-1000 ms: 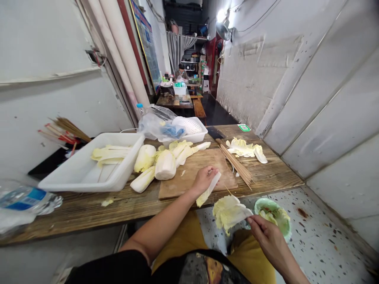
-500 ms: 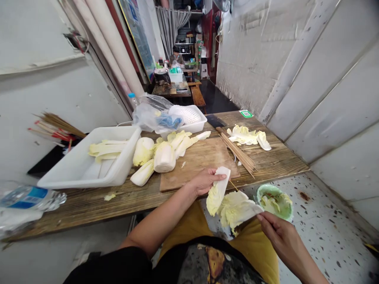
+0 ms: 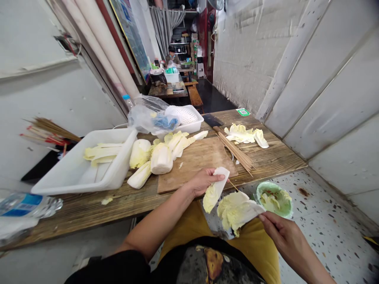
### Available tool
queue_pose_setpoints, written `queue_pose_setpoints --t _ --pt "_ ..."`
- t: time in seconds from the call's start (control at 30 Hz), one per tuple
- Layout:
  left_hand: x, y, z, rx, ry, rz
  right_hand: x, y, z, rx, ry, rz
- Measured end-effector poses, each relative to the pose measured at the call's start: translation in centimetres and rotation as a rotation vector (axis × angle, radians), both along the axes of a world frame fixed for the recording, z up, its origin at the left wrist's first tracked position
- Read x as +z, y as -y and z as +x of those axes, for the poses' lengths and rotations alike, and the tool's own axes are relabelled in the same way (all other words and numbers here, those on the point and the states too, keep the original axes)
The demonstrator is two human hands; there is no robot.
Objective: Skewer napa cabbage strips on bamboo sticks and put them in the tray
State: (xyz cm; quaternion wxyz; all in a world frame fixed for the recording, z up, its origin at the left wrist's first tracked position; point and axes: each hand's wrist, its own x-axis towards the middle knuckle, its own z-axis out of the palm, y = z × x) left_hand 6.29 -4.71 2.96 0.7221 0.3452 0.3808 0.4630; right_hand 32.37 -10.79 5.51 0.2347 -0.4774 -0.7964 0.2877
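Note:
My left hand (image 3: 201, 180) is closed on a single cabbage leaf (image 3: 215, 189), held at the near edge of the wooden cutting board (image 3: 197, 161). My right hand (image 3: 281, 236) pinches a stack of cabbage leaves (image 3: 237, 209) over my lap, just right of the single leaf. Cut cabbage pieces (image 3: 156, 157) lie at the board's left end. A bundle of bamboo skewers (image 3: 235, 152) rests to the right of the board.
A white tray (image 3: 74, 173) with leaves sits left on the wooden table (image 3: 275, 157). A white basket (image 3: 189, 118) with a plastic bag stands behind. More leaves (image 3: 245, 136) lie far right. A green bowl (image 3: 274, 199) of scraps sits on the floor. A person sits far back.
My left hand lifted the single leaf off the board's edge and brought it down close to the stack in my right hand. The view tilted down slightly.

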Motion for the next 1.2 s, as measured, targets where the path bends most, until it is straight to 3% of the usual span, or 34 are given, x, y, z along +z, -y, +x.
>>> queue_pose_setpoints --t 0.83,1.2 --pt "0.5 0.4 0.4 -0.028 -0.061 0.054 -0.6 0.1 0.7 -0.01 0.017 0.041" --pt "1.2 0.8 0.7 -0.044 -0.064 0.015 1.3 0.2 1.2 0.054 -0.027 -0.032"
